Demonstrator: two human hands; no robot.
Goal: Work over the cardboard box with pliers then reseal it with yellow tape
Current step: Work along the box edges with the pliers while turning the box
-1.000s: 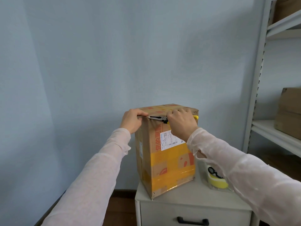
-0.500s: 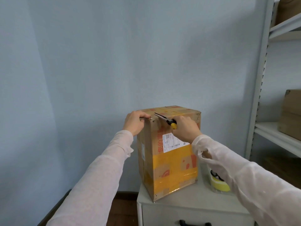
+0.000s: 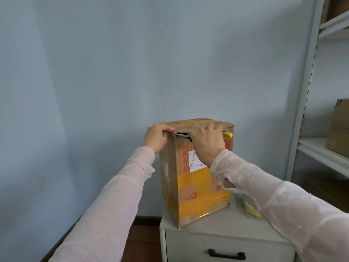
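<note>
A tall cardboard box (image 3: 192, 178) with yellow tape bands and a white label stands upright on a grey cabinet (image 3: 222, 225). My left hand (image 3: 155, 137) grips the box's top left corner. My right hand (image 3: 206, 142) grips yellow-handled pliers (image 3: 182, 135) lying level along the front top edge. Their dark jaws point left at the corner beside my left fingers, and a yellow handle end sticks out to the right of my fist. A yellow tape roll (image 3: 252, 210) lies on the cabinet right of the box, partly hidden by my right sleeve.
The cabinet has a drawer with a black handle (image 3: 226, 255). A grey metal shelf rack (image 3: 309, 95) stands at the right with cardboard boxes (image 3: 340, 127) on its shelves. A plain blue wall is behind; dark floor lies to the cabinet's left.
The pliers swung from slanting over the box top to lying level along the front top edge, jaws now at the left corner. My left hand kept its grip on the corner.
</note>
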